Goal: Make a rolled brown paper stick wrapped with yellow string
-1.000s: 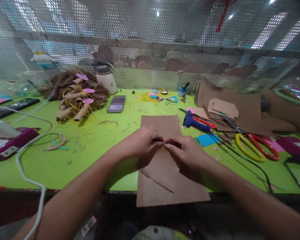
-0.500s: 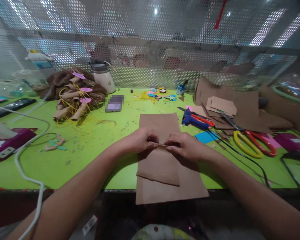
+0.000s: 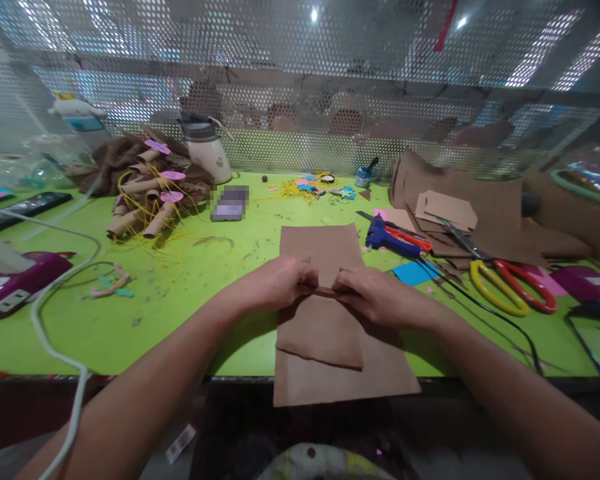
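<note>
While the left hand (image 3: 285,283) and right hand (image 3: 380,295), grips closed, pinch one brown paper (image 3: 320,331), one glue gun (image 3: 386,241) lies nearby.

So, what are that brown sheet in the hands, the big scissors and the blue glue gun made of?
Held brown sheet: probably matte kraft-type paper, judging by its thin edge and dull surface.
Scissors: greyish blades look like metal; the smooth, evenly coloured yellow and red handles seem plastic, perhaps coated metal.
Blue glue gun: likely smooth hard plastic, from its moulded shape and uniform colour.
</note>
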Demonstrator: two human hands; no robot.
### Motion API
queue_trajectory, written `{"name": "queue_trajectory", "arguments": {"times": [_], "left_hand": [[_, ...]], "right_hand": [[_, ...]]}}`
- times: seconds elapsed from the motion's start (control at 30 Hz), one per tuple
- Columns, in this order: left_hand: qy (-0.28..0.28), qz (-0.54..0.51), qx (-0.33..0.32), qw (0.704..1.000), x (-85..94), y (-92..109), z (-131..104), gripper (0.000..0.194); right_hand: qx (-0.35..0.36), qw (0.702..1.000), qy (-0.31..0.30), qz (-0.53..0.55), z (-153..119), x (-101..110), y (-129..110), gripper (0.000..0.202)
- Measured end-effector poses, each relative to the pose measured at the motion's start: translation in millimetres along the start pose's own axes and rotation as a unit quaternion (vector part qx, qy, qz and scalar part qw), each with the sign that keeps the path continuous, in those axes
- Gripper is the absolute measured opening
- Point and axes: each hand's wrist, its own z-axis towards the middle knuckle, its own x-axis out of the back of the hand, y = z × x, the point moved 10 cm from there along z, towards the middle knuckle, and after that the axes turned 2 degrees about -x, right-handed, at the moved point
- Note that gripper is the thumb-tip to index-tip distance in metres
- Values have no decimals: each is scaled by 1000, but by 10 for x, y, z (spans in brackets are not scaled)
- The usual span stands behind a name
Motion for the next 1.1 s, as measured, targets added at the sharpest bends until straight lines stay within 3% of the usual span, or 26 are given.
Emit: {"name": "queue_trajectory", "arguments": {"times": [0.37, 0.53, 0.73, 0.93, 1.1], "left_hand": [[-34, 35, -16, 999, 41, 175, -43, 11], [-37, 56, -3, 998, 51, 209, -41, 11], [1, 104, -5, 995, 22, 210, -4, 19], [3, 88, -21, 996, 8, 219, -13, 17], [-32, 61, -8, 998, 25, 202, -66, 11]], "right_hand": [[18, 998, -67, -6, -100, -18, 10, 10], [11, 999, -27, -14, -89, 29, -28, 10], [2, 992, 41, -116, 8, 25, -107, 16], [23, 997, -8, -79, -40, -36, -79, 9], [44, 997, -52, -36, -132, -13, -81, 14]]}}
